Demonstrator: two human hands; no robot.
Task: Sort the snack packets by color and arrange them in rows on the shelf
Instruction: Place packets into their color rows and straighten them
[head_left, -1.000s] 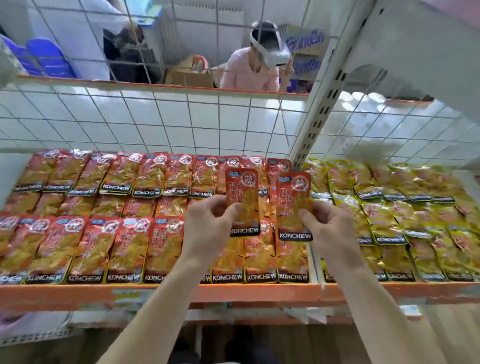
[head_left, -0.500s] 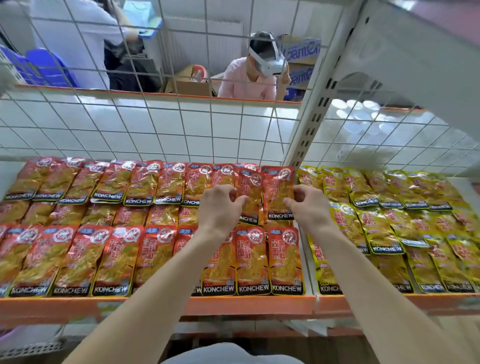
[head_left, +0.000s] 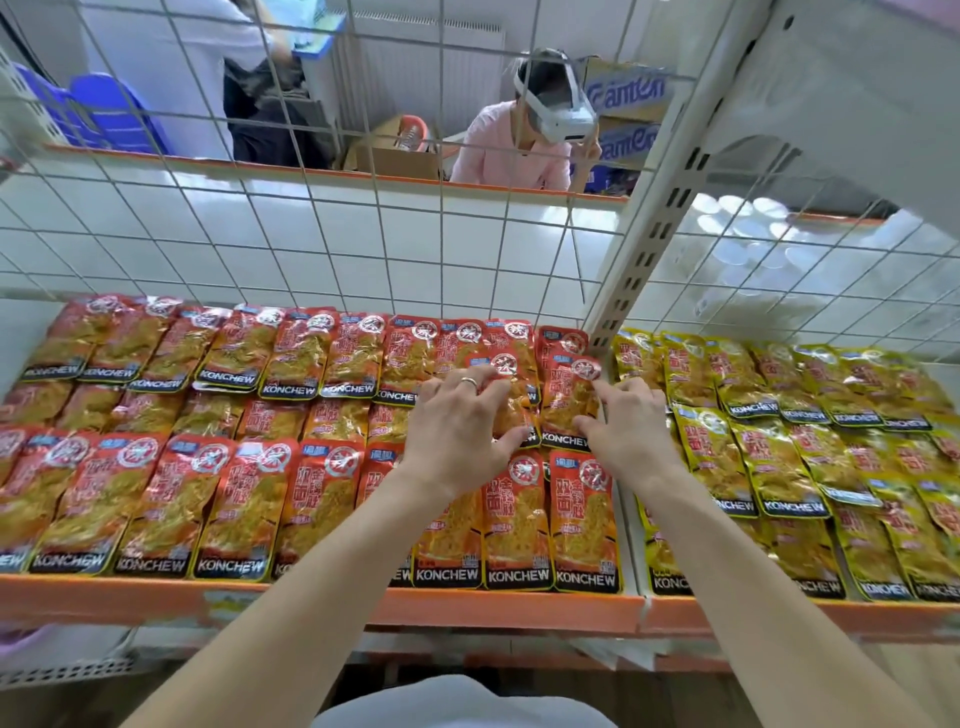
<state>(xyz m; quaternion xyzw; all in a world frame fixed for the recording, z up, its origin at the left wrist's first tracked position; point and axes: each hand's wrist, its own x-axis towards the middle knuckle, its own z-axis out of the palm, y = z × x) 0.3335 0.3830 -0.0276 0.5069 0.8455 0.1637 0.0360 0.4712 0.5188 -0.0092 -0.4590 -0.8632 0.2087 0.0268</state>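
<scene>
- Placing step, by the look of it: left hand (head_left: 460, 423) and right hand (head_left: 626, 423) hover apart, fingers spread, each pressing a red packet (head_left: 511, 400) and its twin (head_left: 569, 402) flat into the middle row, right end of the red block.
- Next, I'd judge: let go, square the edges.
- Glossy, crinkly foil pouches; yellow packets (head_left: 753, 441) lie beyond the upright post (head_left: 631, 270) on the orange-edged shelf (head_left: 467, 608).
</scene>
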